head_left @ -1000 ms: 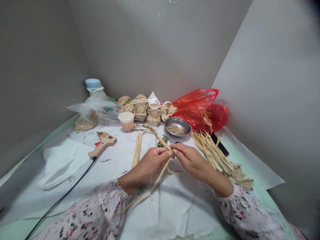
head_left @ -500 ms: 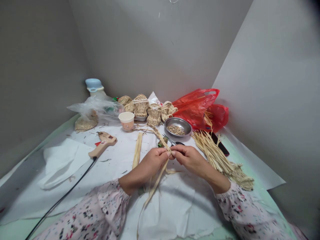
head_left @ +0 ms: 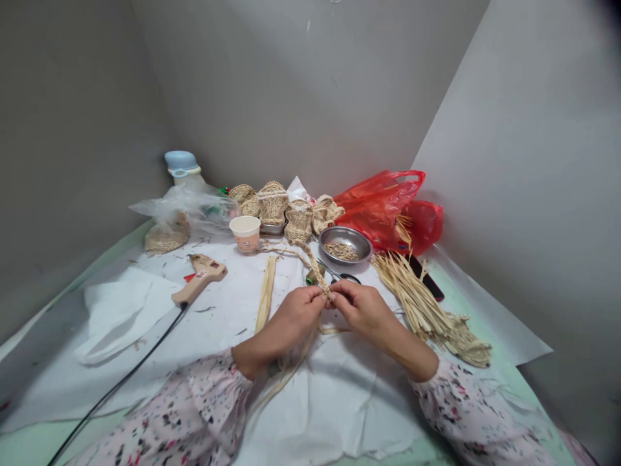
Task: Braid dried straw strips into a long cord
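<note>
Pale straw is worked into a narrow braid (head_left: 316, 272), which runs from between the fingertips toward the metal bowl (head_left: 345, 245). The left hand (head_left: 297, 312) pinches its near end, and the right hand (head_left: 365, 309) grasps at the same point, thumbs almost meeting. For a good plait, I think one should hold the last crossing firmly, lay each strand flat, pull evenly, and free the loose tails (head_left: 290, 377) from tangling below the wrists.

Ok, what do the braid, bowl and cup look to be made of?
Braid: matte dry plant fibre, likely straw or raffia, by its flat tan strands.
Bowl: bare metal, probably stainless steel, by its grey shine.
Cup: probably paper, matte, by its thin printed wall.
</note>
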{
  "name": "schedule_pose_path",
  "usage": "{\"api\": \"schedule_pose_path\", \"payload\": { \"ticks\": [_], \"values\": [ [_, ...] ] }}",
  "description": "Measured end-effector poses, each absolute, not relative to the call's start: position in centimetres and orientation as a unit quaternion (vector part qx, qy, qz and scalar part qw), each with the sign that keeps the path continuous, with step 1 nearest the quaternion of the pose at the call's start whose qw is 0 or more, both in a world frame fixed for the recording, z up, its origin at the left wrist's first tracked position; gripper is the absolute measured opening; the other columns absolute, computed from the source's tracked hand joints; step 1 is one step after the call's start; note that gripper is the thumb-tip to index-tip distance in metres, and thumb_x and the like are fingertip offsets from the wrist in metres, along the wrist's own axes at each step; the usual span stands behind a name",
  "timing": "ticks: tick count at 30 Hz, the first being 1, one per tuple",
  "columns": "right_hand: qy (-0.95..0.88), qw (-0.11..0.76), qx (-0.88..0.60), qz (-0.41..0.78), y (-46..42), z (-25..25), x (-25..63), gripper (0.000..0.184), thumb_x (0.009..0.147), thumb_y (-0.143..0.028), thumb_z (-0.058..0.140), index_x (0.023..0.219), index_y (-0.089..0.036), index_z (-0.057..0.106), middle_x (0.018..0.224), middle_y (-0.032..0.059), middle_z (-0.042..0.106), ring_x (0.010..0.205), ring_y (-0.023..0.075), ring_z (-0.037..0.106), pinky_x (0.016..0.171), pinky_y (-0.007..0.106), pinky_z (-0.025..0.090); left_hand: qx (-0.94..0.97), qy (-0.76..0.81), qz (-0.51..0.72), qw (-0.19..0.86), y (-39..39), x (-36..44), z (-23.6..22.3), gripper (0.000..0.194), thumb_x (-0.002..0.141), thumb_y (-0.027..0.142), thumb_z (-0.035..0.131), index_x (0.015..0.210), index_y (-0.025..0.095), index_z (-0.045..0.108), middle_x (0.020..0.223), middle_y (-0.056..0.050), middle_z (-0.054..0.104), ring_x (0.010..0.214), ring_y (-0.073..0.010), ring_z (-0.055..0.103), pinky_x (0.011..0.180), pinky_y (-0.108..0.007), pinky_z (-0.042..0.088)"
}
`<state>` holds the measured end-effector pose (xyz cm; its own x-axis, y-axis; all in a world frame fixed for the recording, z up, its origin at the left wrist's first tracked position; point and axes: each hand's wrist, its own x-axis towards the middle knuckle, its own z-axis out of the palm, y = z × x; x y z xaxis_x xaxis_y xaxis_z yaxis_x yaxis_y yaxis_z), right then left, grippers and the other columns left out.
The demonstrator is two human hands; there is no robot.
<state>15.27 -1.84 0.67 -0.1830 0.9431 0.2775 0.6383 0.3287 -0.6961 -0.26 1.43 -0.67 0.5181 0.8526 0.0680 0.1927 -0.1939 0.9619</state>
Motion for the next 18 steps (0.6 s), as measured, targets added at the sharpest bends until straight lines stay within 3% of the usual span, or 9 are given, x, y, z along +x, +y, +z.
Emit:
{"api": "schedule_pose_path", "payload": {
  "ticks": [7,18],
  "values": [
    [-0.734,0.347,-0.562,0.16,-1.9,0.2,15.1,0.016,0.083,-0.015,0.048,0.084,-0.018,0.064,0.077,0.0018,0.068,0.068,0.0133,0.06,0.065,0.023,0.042,0.745,0.381,0.315,0.449,1.4,-0.3,-0.7,0.025,0.084,0.031,0.041,0.071,0.019,0.059,0.071,-0.001,0.061,0.07,-0.0175,0.052,0.064,-0.025,0.034],
    [-0.709,0.353,-0.597,0.131,-2.1,-0.1,14.7,0.015,0.086,-0.02,0.044,0.082,-0.018,0.058,0.073,0.002,0.064,0.064,0.0137,0.055,0.062,0.023,0.037,0.795,0.468,0.324,0.21,0.4,-0.5,-0.2,0.022,0.088,0.033,0.042,0.077,0.021,0.058,0.068,-0.003,0.059,0.059,-0.0165,0.051,0.056,-0.025,0.025]
  ]
}}
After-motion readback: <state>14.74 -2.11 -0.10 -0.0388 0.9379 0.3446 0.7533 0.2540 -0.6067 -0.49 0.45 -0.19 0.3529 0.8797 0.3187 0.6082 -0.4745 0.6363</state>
